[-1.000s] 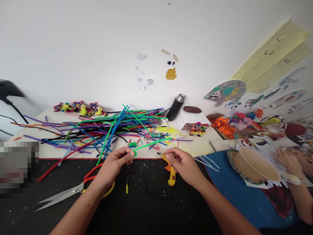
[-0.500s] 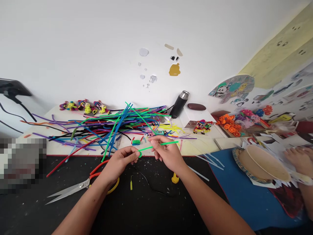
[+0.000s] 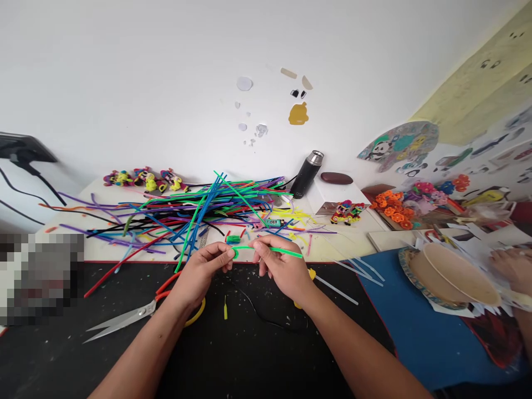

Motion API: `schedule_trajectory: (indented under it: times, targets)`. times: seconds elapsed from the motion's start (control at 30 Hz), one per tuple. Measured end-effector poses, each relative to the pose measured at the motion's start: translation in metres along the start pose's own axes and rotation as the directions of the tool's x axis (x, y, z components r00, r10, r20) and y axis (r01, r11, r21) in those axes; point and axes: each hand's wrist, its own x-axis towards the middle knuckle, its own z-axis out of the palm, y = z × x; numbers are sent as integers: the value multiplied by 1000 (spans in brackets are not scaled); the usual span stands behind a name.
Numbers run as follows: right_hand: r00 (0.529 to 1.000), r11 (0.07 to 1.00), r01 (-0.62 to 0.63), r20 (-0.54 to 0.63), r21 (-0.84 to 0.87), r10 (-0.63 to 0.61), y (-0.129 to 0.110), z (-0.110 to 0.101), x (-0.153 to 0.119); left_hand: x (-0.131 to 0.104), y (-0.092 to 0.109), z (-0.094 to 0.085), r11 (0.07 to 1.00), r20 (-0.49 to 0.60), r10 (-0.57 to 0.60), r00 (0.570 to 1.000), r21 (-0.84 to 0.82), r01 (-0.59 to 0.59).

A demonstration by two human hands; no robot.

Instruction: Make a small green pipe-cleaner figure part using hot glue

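A bright green pipe cleaner [image 3: 286, 252] is stretched between my hands, above the front edge of the pale tabletop. My left hand [image 3: 204, 270] pinches its coiled end between thumb and fingers. Closed on the strip a little to the right, my right hand [image 3: 280, 265] leaves the free end sticking out past the knuckles. Just behind my fingers lies a small green and blue bundle [image 3: 233, 239]. Large scissors [image 3: 124, 320] with orange handles rest on the black mat, partly hidden by my left arm.
Many coloured pipe cleaners [image 3: 166, 213] lie piled behind my hands. A black flask [image 3: 306, 174] leans by the wall. On the right are a beige bowl [image 3: 453, 274] on a blue mat and another person's hand [image 3: 511, 266]. Small figures [image 3: 145, 180] sit at the back left.
The green strip's free end has tipped downward and the strip now bows slightly. My right hand has turned a little, and my left hand has shifted slightly up and left around the coil.
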Motion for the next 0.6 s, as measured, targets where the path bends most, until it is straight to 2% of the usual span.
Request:
schedule_trajectory:
  times: [0.23, 0.6]
  targets:
    - [999, 999, 30, 16, 21, -31, 2, 4, -7, 2, 1, -1, 992, -43, -2, 999, -125, -3]
    - [1000, 995, -10, 28, 98, 7, 12, 12, -14, 4, -1, -5, 941, -64, -65, 996, -335, 40]
